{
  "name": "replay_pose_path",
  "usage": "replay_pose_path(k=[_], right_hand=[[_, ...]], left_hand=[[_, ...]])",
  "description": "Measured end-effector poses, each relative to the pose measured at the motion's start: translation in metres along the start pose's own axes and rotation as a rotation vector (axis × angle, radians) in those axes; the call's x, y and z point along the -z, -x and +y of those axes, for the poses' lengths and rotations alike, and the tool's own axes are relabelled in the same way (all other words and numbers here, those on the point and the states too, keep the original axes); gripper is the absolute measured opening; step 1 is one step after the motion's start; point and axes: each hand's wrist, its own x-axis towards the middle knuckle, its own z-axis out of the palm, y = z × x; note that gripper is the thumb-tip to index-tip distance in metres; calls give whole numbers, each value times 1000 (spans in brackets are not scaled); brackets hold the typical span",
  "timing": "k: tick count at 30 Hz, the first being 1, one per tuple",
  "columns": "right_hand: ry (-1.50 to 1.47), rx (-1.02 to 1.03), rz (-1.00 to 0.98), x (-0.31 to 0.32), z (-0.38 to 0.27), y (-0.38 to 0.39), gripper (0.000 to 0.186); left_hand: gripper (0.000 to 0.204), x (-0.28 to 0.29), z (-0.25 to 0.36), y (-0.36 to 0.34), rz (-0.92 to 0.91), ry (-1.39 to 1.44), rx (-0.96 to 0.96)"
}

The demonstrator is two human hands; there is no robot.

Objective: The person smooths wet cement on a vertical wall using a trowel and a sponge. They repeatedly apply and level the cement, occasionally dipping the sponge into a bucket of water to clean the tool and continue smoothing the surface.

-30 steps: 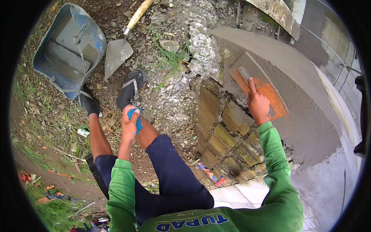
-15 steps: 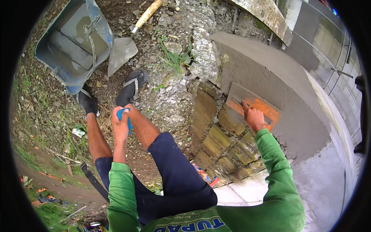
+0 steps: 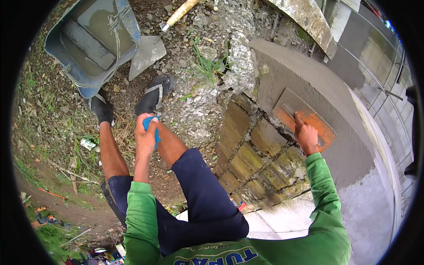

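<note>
My right hand (image 3: 305, 133) is closed round the handle of a rectangular plastering float (image 3: 321, 123), its face worn to orange and grey. The index finger stretches along the float's back. Beneath it lies grey wet plaster (image 3: 349, 145) on a curved wall, at the border with bare brownish stonework (image 3: 247, 163). My left hand (image 3: 145, 139) rests near my knee and grips a small blue piece (image 3: 152, 128), perhaps sponge or cloth; the fingers hide most of it.
A blue tub (image 3: 128, 48) of murky water with a grey slab-like piece inside stands at the far left. Beside it, a pointed trowel (image 3: 148, 55) lies on stony ground. A metal grid (image 3: 375, 75) stands at the right, and a mortar-stained board (image 3: 304, 20) at the back.
My right hand and the float have shifted a little to the right over the plaster. My left hand keeps its grip on the blue piece. The whole view has shifted slightly.
</note>
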Motion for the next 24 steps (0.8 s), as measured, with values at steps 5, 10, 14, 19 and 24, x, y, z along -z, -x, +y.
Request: replay_pose_path(k=[5, 10, 14, 19, 24], right_hand=[[-41, 40, 65, -46, -47, -62, 50], [15, 177, -10, -54, -29, -35, 46], [-78, 6, 155, 8, -34, -71, 46], [96, 198, -128, -59, -44, -49, 43], [-25, -10, 96, 40, -34, -81, 43]], left_hand=[[20, 3, -1, -5, -60, -86, -91], [20, 6, 4, -5, 53, -39, -21], [21, -4, 3, -2, -98, -82, -52], [23, 11, 1, -11, 8, -32, -52], [24, -3, 0, -1, -86, -28, -26]])
